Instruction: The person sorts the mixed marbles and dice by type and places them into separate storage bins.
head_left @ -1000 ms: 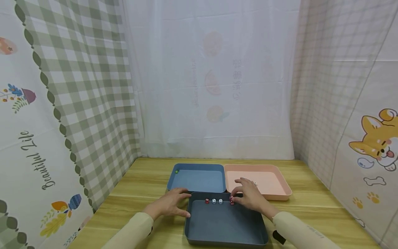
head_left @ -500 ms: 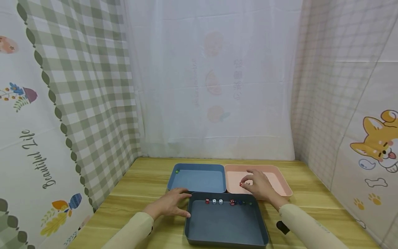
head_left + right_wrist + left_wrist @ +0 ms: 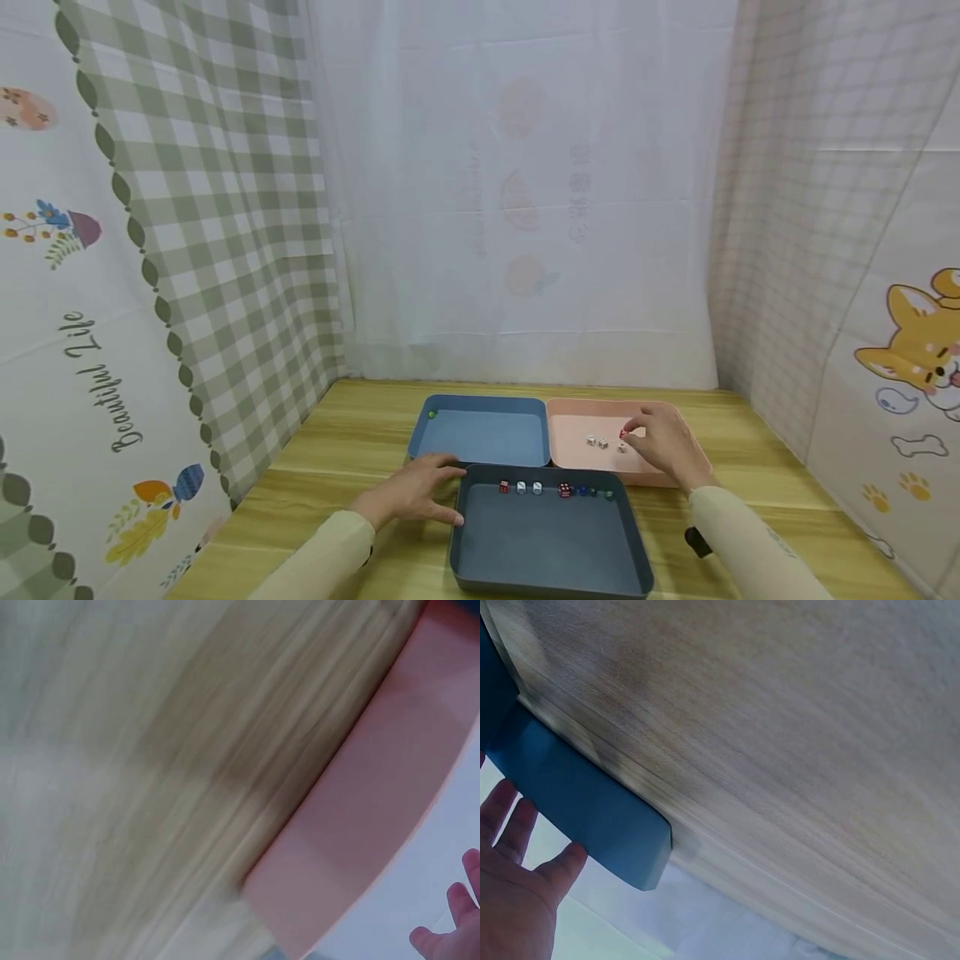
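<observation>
Over the right part of the pink tray, my right hand pinches a small red die between thumb and fingertips. Close by on the tray floor lie white dice. My left hand has its fingers extended at the left rim of the dark grey tray; in the left wrist view its fingertips are right at the tray's side wall. Along the far wall of the grey tray sit a red die, two white dice, another red die and small blue and green balls.
A blue tray stands behind the grey one at the left, with a green ball in its far left corner. The trays adjoin each other on a wood-grain table. Cloth curtains enclose the back and sides.
My right hand has gone from the grey tray's far edge to the right over the pink tray, carrying a red die picked from there. The left hand stays at the rim.
</observation>
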Motion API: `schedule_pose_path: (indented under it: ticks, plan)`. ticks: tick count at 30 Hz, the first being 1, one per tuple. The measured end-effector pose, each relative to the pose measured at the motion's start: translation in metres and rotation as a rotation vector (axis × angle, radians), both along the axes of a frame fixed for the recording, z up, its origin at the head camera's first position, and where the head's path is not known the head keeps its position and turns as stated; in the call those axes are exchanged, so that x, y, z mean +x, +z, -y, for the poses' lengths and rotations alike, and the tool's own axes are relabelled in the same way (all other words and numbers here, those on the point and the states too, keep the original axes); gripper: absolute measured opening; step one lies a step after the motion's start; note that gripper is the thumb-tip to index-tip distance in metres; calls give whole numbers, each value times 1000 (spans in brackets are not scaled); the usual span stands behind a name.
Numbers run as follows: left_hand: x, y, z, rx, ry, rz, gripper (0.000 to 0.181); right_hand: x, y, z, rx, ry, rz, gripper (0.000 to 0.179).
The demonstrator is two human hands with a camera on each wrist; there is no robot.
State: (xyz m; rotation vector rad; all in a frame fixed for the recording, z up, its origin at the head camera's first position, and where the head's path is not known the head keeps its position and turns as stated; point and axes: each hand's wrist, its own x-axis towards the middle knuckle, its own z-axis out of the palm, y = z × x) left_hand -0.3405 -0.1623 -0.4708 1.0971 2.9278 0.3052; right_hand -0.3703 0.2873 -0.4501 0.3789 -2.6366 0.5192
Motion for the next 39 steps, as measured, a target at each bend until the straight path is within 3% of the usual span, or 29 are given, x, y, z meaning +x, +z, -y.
schedule_pose_path:
  ticks: [5, 9, 22, 30, 39]
  plan:
    - [0, 1, -1, -12, 2, -3, 82, -4, -4, -12, -12, -101, 96, 8]
    - [0, 1, -1, -11, 0, -4, 82, -6, -7, -15, -12, -131, 126, 9]
    - [1, 1, -1, -14, 6, 2, 81, -4, -14, -17, 25, -99, 109, 11]
    - [0, -2, -1, -11, 7, 1, 81, -6, -21, -20, 82, -87, 95, 22]
    - [-1, -2, -1, -10, 13, 8, 81, -5, -19, -18, 73, -79, 100, 22]
